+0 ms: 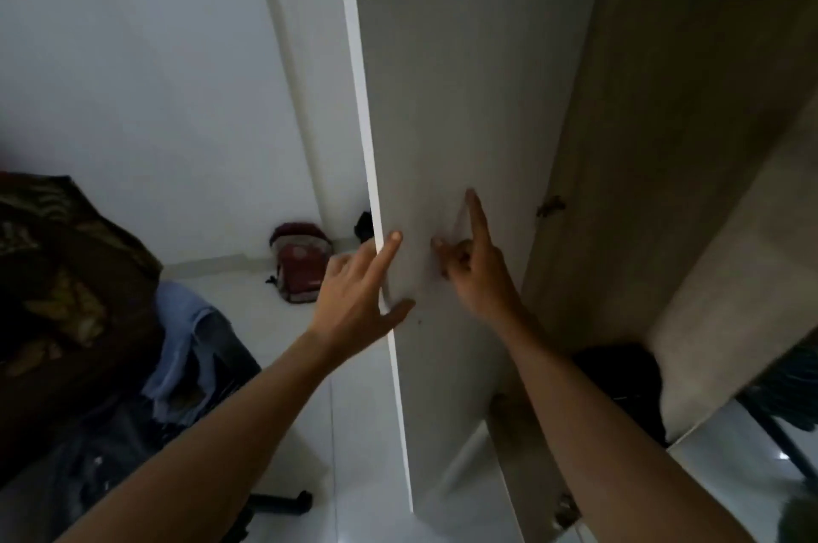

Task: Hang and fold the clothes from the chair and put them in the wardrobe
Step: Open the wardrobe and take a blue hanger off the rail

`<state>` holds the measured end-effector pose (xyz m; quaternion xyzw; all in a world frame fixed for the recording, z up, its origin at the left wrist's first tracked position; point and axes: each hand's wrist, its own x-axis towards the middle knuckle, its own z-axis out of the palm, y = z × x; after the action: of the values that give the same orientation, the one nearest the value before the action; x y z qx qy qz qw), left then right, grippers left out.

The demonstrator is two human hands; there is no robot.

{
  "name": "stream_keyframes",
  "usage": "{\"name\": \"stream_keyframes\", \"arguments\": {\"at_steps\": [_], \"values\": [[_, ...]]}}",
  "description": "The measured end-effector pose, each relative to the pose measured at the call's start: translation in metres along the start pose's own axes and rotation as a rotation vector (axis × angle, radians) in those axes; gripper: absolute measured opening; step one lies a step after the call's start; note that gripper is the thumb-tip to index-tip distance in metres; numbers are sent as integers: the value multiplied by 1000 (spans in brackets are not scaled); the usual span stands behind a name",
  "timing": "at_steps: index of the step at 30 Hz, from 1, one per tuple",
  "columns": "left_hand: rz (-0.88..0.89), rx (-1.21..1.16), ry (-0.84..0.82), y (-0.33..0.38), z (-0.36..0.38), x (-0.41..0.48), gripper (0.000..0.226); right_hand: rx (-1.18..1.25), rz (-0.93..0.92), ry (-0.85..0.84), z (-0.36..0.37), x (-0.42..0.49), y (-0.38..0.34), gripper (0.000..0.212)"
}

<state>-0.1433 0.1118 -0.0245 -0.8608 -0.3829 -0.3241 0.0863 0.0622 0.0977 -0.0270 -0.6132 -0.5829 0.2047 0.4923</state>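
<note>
Both hands are working on the open wardrobe door (464,100), a little apart from each other.
The left hand (358,303) is gripping the door's white edge, with index finger and thumb showing on its inner face and the other fingers hidden. The right hand (480,277) is touching that face with a straight index finger, its other fingers curled and holding nothing. The clothes (79,277) are lying heaped on the chair (283,502) at the left, a camouflage piece above a light blue one. A red backpack (301,263) is sitting on the floor (354,409). A dark garment (619,383) is lying low inside the wardrobe (664,144).
</note>
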Motion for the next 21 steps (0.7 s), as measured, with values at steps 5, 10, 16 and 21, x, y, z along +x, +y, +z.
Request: {"name": "stream_keyframes", "arguments": {"at_steps": [5,10,16,21], "values": [[-165,124,-57,-44,-4,29,134,-80,-31,105,3,62,0,97],[-255,223,54,-74,6,71,125,-232,-74,255,3,119,10,105],[-191,299,156,-109,25,154,112,-426,-91,372,-7,172,15,106],[-111,219,164,-126,51,220,115,-567,-80,474,-19,212,22,99]]}}
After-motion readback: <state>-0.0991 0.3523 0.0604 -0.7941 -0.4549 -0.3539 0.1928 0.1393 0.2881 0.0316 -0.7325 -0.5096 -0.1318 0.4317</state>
